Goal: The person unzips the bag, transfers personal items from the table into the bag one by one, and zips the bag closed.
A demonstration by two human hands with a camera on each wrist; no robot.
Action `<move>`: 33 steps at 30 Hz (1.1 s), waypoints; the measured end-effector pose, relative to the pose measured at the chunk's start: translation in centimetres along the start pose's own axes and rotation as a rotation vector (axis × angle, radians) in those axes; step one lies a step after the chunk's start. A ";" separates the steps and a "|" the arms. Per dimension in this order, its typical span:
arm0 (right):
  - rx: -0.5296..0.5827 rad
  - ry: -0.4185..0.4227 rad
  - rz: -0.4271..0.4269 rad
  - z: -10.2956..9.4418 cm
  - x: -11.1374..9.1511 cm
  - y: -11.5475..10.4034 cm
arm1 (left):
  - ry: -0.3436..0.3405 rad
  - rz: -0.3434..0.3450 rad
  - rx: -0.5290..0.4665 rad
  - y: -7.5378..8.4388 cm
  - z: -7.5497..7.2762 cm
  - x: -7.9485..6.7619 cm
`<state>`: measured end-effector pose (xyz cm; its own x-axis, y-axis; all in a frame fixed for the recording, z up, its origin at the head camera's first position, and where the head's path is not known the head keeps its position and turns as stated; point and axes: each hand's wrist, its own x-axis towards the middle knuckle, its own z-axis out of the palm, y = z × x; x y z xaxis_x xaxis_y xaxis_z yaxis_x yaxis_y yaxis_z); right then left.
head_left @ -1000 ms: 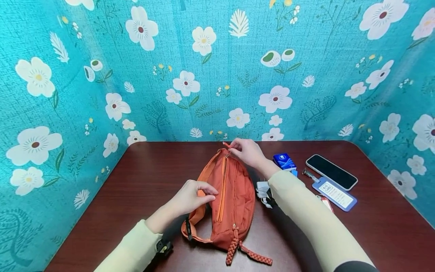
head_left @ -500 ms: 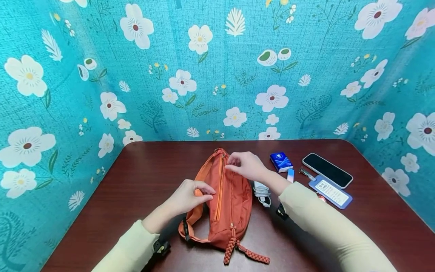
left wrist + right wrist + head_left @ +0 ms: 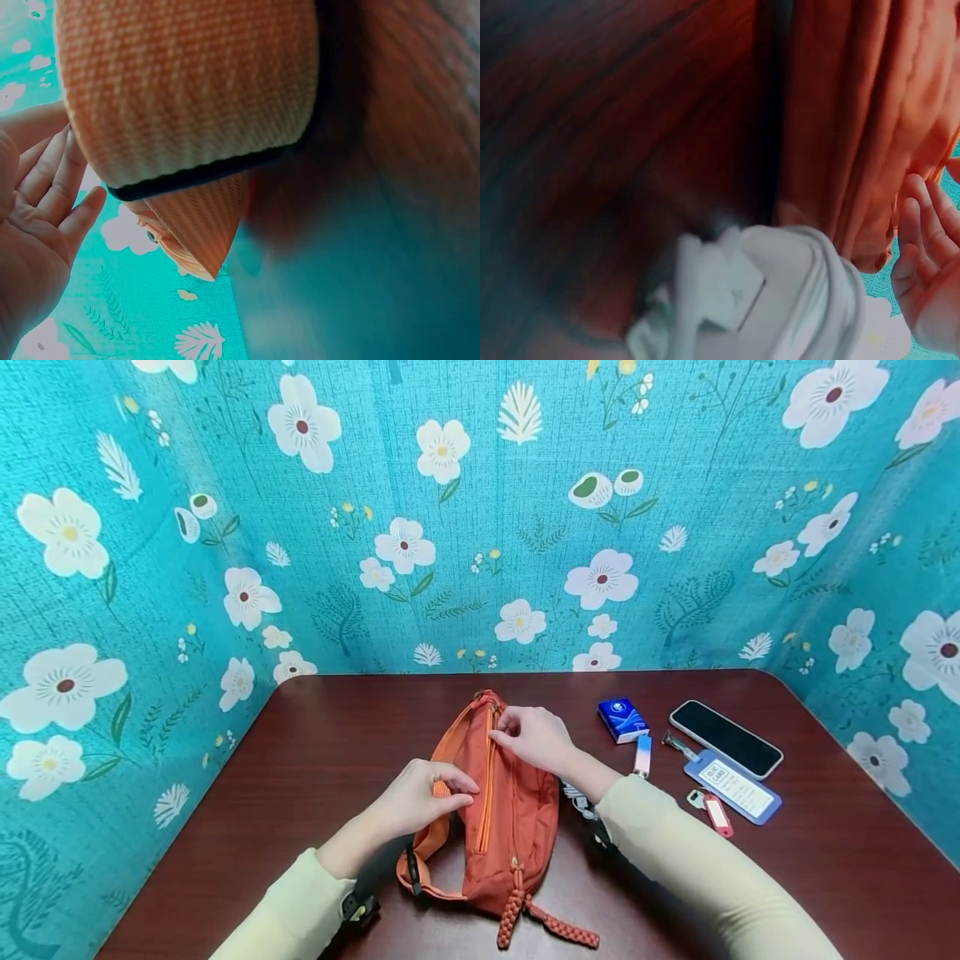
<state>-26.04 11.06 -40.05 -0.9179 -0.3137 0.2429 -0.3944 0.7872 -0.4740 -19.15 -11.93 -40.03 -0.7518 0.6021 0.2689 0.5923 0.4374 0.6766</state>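
An orange-red waist bag (image 3: 528, 827) lies lengthwise on the table, its orange zipper (image 3: 486, 806) running along the upper side. My right hand (image 3: 536, 739) pinches the bag's fabric beside the zipper's far end, thumb over the zipper line. In the right wrist view, the right hand's fingers (image 3: 930, 232) lie against the bag's side. My left hand (image 3: 423, 793) sits over the strap (image 3: 431, 839) at the bag's left edge, thumb and forefinger apart. The left wrist view shows those fingers (image 3: 56, 176) loosely extended behind the strap. Braided zipper pulls (image 3: 512, 918) hang at the near end.
To the right lie a blue tissue pack (image 3: 622, 720), a small blue-to-pink stick (image 3: 642, 753) with a metal end, a phone (image 3: 726, 739), an ID card holder (image 3: 735, 787) and a red key tag (image 3: 717, 815). A white charger with coiled cable (image 3: 772, 292) is beside the bag.
My right hand has left the braided pull at the bag's far end, moved nearer, and come onto the fabric beside the zipper. The left hand has barely moved.
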 end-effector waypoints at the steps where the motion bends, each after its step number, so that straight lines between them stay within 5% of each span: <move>1: -0.005 -0.005 0.012 0.1 0.1 0.0 | -0.001 0.001 0.001 0.0 0.0 0.0; 19: 0.028 -0.063 0.080 0.6 -0.3 -0.3 | -0.001 0.028 0.023 -0.1 0.0 -0.1; 29: 0.072 0.005 0.060 0.0 -0.5 -0.3 | -0.024 -0.007 0.029 -0.2 -0.3 -0.4; 33: 0.101 0.014 0.069 -0.3 -0.5 -0.4 | 0.015 -0.031 0.033 -0.1 -0.3 0.2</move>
<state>-25.39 11.05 -39.76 -0.9426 -0.2528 0.2182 -0.3334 0.7489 -0.5727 -19.43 -12.07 -39.83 -0.7742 0.5777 0.2586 0.5777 0.4780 0.6617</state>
